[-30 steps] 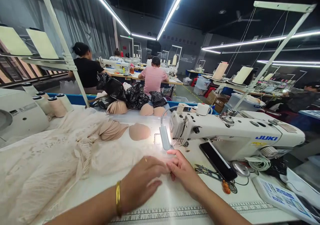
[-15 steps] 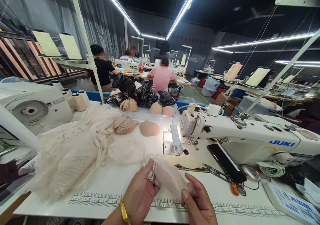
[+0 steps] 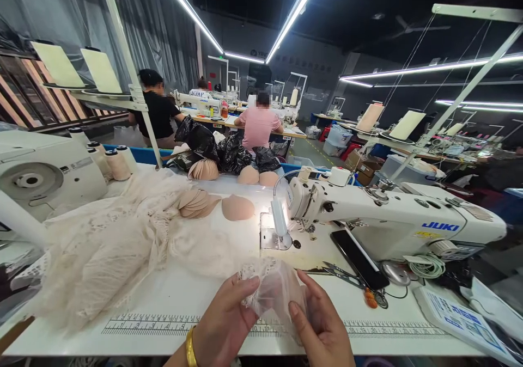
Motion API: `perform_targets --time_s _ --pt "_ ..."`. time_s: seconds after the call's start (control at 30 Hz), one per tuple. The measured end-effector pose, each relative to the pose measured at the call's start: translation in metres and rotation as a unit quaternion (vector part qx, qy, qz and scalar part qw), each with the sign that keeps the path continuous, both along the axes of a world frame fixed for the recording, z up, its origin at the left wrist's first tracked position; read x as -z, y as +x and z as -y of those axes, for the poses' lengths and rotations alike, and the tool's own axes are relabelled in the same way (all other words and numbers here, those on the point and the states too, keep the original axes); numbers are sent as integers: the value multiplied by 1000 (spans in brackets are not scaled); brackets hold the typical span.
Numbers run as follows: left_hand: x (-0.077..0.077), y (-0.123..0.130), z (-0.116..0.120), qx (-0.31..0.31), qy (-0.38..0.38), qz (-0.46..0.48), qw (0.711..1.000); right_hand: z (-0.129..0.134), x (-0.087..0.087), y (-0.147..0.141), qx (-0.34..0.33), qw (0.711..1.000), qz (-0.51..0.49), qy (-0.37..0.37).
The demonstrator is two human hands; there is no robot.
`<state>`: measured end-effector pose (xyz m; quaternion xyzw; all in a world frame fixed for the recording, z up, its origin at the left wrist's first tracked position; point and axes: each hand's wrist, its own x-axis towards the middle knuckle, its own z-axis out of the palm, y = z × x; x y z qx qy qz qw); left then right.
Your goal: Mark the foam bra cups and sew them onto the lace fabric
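Between my two hands hangs a sheer whitish piece of mesh fabric (image 3: 275, 291) with lace along its upper left part. My left hand (image 3: 231, 312), a gold bangle at its wrist, pinches the lace side with the thumb on top. At the other side my right hand (image 3: 318, 320) grips the mesh, thumb in front and fingers behind it. The fabric is held above the printed ruler (image 3: 163, 324) near the table's front edge. Beyond it, the lit needle area of the sewing machine (image 3: 335, 203) stands a short way off.
Left lies a heap of cream lace fabric (image 3: 106, 252). Beige bra cups (image 3: 237, 207) lie behind it. Right of my hands are snips (image 3: 345, 274), a phone (image 3: 359, 266) and a white box (image 3: 461, 318). Two people sit at machines farther back, one in a pink shirt (image 3: 260, 124).
The mesh has been spread and turned, with more of its lace edge now showing at the upper left. Both hands still hold it. The camera view has shifted slightly to the right.
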<state>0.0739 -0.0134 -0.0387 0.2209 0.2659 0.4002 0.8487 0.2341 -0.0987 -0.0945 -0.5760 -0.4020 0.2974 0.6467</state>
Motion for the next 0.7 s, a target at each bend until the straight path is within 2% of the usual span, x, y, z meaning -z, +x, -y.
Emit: perform_targets --time_s 0.07,0.13,0.23,0.3,0.37,0.5,0.53,0.57,0.6,0.63,0.67,0.7 --pt "-1 3 -3 -21 -45 33 998 0 -2 0 -47 997 -63 -2" --pt "2 8 -5 -31 -56 35 997 0 -6 2 -75 988 -132 -1" --pt "8 16 -9 2 -48 19 999 1 -14 11 -76 975 -209 7" --pt "8 17 -14 16 -70 13 997 3 -18 19 -65 972 -226 15" --pt "4 12 -24 -28 -95 -10 995 5 -22 25 -56 968 -242 28" --pt "-7 -5 -36 -210 -61 -96 971 7 -28 28 -49 946 -316 46" --pt "-8 -9 -34 -208 -46 -110 971 6 -29 27 -50 942 -329 46" --pt "-7 -11 -29 -162 -33 -119 979 5 -30 25 -52 940 -335 45" --pt "-4 -12 -21 -74 -21 -118 990 3 -30 23 -54 940 -333 46" --pt "-1 -12 -12 41 -2 -106 993 2 -29 21 -57 943 -326 47" --pt "2 -9 -2 158 23 -86 983 1 -28 18 -59 947 -312 48" --pt "5 -5 7 244 56 -64 966 0 -26 15 -61 953 -292 51"
